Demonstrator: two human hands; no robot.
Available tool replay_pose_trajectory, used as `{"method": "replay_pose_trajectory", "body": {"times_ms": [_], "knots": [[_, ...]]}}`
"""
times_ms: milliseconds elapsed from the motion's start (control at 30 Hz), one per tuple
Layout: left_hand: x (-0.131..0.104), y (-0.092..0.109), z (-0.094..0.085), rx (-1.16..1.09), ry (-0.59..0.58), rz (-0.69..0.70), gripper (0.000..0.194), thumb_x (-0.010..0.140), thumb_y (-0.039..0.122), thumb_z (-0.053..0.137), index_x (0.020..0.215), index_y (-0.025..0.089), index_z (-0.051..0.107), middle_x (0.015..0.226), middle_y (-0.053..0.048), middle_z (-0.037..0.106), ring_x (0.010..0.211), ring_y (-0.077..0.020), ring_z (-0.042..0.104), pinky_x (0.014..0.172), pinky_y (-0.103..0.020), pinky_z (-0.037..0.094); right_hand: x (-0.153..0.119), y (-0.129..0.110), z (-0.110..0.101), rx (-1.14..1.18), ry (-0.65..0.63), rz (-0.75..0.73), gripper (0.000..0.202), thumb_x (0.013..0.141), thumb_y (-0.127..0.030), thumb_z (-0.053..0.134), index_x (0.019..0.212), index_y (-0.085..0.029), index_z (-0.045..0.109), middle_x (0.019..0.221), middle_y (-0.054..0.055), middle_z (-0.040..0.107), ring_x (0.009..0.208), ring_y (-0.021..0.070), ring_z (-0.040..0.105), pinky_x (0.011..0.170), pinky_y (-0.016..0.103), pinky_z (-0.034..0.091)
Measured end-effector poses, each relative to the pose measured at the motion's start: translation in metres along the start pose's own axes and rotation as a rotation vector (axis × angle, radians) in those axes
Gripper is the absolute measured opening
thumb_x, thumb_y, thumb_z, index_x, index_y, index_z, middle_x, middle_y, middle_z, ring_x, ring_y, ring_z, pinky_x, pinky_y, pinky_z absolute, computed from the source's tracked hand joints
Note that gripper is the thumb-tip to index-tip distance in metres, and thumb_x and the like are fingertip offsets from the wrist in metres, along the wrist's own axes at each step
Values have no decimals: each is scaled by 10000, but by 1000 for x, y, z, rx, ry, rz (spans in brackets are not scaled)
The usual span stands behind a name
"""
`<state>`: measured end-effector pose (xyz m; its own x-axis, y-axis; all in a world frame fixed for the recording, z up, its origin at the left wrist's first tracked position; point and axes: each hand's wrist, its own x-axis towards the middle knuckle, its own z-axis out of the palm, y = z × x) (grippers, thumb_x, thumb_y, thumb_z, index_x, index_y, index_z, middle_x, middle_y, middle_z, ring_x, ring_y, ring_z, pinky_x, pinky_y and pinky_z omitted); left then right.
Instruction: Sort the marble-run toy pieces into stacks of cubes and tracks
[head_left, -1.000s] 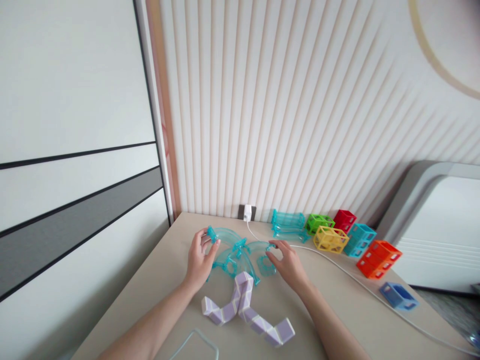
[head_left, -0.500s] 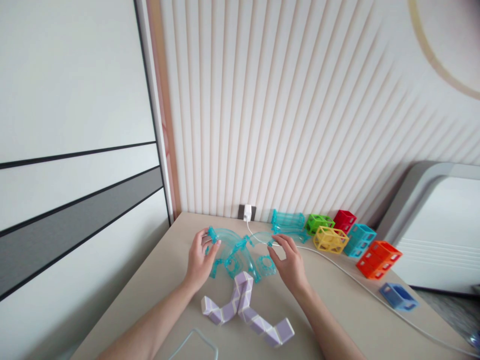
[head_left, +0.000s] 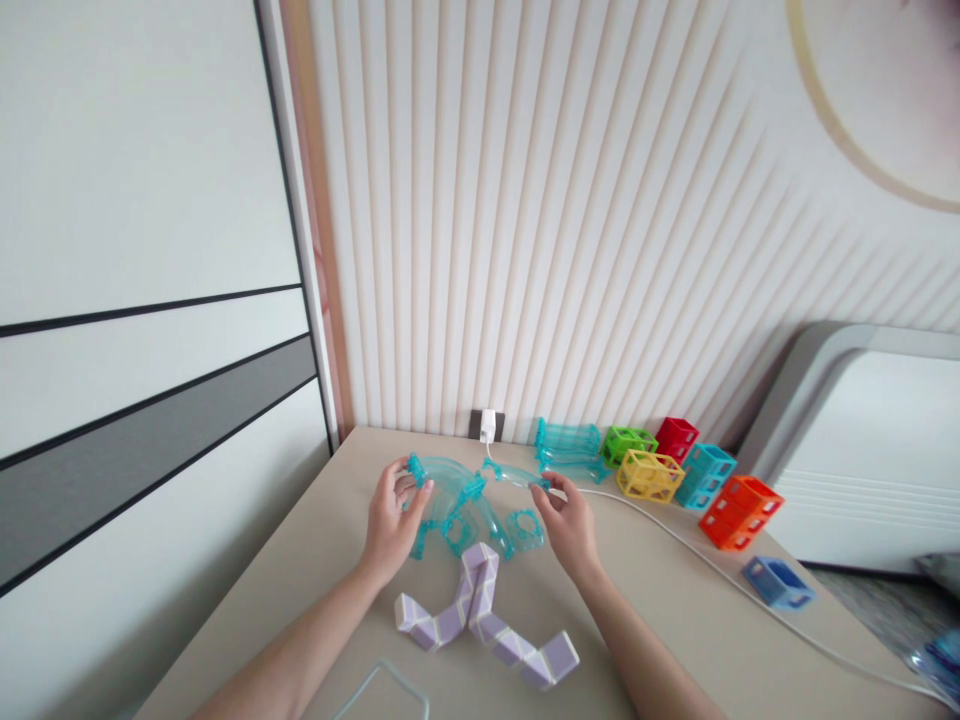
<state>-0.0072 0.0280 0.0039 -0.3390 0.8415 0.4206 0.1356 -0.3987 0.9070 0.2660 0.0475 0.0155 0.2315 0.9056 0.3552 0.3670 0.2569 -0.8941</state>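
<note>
My left hand [head_left: 394, 515] pinches the teal end of a clear curved track piece [head_left: 444, 474], which arches over the table toward the middle. My right hand [head_left: 568, 520] is closed on the near right end of a second, shorter clear track piece [head_left: 517, 474]; a small gap shows between the two pieces. Under the left one lie more teal pieces: a round-holed plate [head_left: 458, 532] and a curved track leaning down to the right. Another teal plate with a ring [head_left: 525, 529] lies beside my right hand. Nearer me is a purple and white twist-snake puzzle [head_left: 480, 612].
Clear teal track pieces [head_left: 568, 440] stand by the wall. Right of them are green [head_left: 630, 444], yellow [head_left: 649, 476], red [head_left: 676, 438], teal [head_left: 705, 475], orange [head_left: 740, 512] and blue [head_left: 778, 582] frame blocks. A white cable [head_left: 679, 540] runs from a charger [head_left: 487, 426] across the table.
The short track piece in my right hand has turned, its far end now apart from the left-hand piece and its upper surface more visible. The whole view has shifted slightly.
</note>
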Motion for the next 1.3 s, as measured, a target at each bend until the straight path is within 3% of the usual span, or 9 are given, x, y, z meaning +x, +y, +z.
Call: {"method": "replay_pose_trajectory", "body": {"times_ms": [133,300,533,667,800,1000,1300], "knots": [[0,-1,-1,6,-11,0,456,872,484,705,1206,217,546,1148,-113,689,1045,-243,726,939,-434,610,0,-1,1,54,4,34,494,816,-621,676,1021,-172,657,871,118,768,655,270,753,504,311,552],[-1,-1,0,23,-9,11,458,855,470,723,1197,217,551,1149,-109,680,1043,-244,717,951,-451,603,-3,-10,0,114,15,0,529,814,-647,675,1061,-182,628,976,142,760,871,298,757,665,351,597],[-14,5,10,-87,-119,-44,464,858,447,734,1203,214,530,1163,-116,698,1088,-260,719,955,-437,599,-18,-31,2,121,-66,-234,344,868,-493,711,1066,-218,653,1026,102,719,937,254,710,857,405,588],[-24,12,20,-175,-202,-98,449,872,439,727,1186,224,489,1127,-104,718,1060,-252,731,937,-428,599,-24,-38,5,169,-141,-274,300,883,-449,720,1085,-238,651,1067,85,697,979,237,695,911,402,582],[-28,16,23,-198,-261,-120,427,878,427,727,1160,233,471,1098,-92,727,1049,-242,730,926,-417,598,-26,-39,9,182,-231,-238,319,871,-478,722,1070,-241,647,1055,81,707,969,241,704,887,394,596],[-26,14,22,-211,-250,-125,419,871,423,726,1138,229,468,1108,-93,724,1064,-251,726,944,-433,590,-27,-36,10,153,-314,-234,297,859,-440,735,1063,-239,656,1031,61,730,917,227,718,862,387,606],[-27,19,23,-193,-239,-93,412,868,413,730,1144,229,486,1097,-90,723,1051,-249,726,933,-439,597,-32,-41,15,127,-315,-188,311,844,-457,736,1042,-240,636,1011,57,730,939,231,710,795,367,629]]}}
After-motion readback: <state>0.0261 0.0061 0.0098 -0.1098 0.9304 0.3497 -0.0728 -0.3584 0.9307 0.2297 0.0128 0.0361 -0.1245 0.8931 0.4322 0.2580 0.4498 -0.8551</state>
